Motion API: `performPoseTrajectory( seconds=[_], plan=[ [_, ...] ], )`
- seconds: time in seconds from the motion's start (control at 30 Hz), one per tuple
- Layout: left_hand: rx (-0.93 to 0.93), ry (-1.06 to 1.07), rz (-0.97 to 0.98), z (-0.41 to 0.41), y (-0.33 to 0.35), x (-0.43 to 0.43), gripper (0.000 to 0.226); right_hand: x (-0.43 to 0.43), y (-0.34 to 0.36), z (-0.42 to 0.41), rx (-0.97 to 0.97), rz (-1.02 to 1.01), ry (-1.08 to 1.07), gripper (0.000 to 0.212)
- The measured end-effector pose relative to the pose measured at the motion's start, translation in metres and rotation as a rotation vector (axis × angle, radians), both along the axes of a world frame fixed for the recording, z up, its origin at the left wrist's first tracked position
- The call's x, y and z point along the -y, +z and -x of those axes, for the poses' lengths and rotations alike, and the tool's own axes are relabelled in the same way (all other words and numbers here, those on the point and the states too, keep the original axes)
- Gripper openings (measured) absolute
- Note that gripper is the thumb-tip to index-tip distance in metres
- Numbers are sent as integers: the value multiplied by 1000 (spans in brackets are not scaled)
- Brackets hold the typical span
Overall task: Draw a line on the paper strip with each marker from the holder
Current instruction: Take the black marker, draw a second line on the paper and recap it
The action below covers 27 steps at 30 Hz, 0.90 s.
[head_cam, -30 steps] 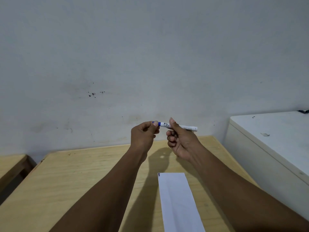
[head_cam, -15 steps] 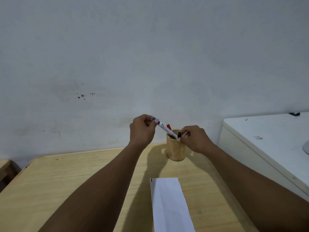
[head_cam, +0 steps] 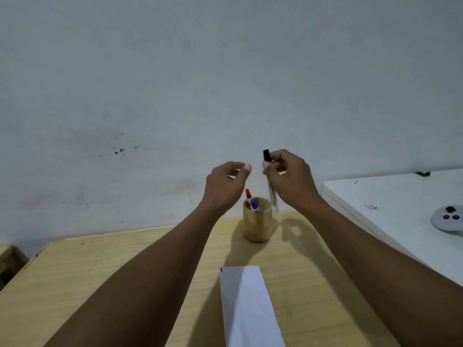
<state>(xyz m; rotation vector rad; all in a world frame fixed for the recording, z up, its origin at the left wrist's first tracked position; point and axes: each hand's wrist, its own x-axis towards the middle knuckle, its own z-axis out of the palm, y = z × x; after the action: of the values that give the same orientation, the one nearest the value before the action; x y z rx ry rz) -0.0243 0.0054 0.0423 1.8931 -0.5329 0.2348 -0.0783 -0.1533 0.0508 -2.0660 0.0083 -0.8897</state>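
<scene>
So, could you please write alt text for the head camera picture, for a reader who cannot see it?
The right hand holds a black-capped marker upright above a wooden holder with a red marker and a blue marker. The left hand hangs empty. A paper strip lies on the table.

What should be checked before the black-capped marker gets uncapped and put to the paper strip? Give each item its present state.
1. Black-capped marker gripped by the right hand: ok.
2. Cap off: not ok, black cap on.
3. Left hand free to pull the cap: ok, open and empty.
4. Paper strip flat on the table: ok.
5. Blue and red markers in the holder: ok.
6. Ink flows: cannot tell.
</scene>
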Motion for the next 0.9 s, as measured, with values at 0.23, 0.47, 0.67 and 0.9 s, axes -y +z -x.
performPoseTrajectory(
  seconds=[0.23,0.47,0.67,0.9],
  plan=[
    [-143,-109,35,22,14,-48,22,-51,-18,22,-198,-228,285,29],
    [-300,-6,210,30,5,-93,28,-68,-28,37,-437,-268,421,24],
    [-404,186,506,27,-11,-108,33,-81,-40,32,-169,332,96,20],
    [-209,227,-158,25,-67,-153,28,-59,-56,37,-378,-318,294,10]
  ],
)
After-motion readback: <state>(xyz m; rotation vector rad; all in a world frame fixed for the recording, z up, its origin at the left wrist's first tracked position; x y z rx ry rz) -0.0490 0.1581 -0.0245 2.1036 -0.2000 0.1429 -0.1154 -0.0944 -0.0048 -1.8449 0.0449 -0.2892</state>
